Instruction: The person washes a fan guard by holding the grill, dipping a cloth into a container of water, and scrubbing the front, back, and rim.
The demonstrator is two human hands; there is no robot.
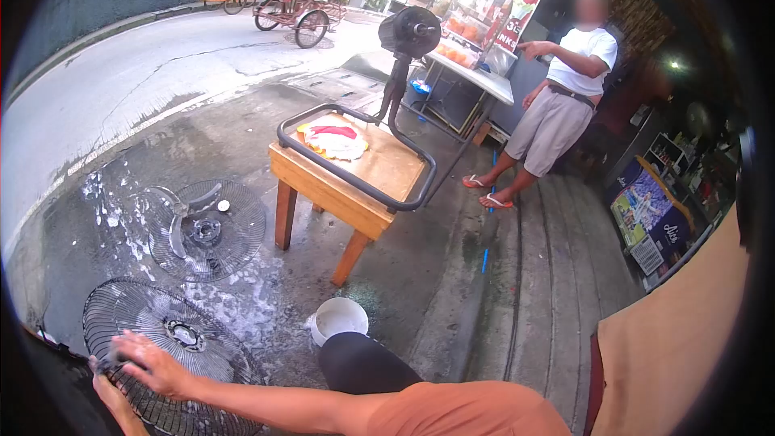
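A round black wire fan grille, wet with suds, is tilted at the lower left. My left hand grips its near left rim, with the fingertips by the edge. My right hand reaches across from the right and presses a small dark grey, blurred item against the grille's left side, close to my left hand. Its fingers are bent and partly spread over that item. Beyond lies a second grille on the wet ground, with curved grey pieces and a small white round item on it.
A white bucket stands near my dark-clad knee. Behind it, a wooden stool bears a fan stand with its motor and a cloth. A person stands by a table at the right. Pedal tricycles are on the road.
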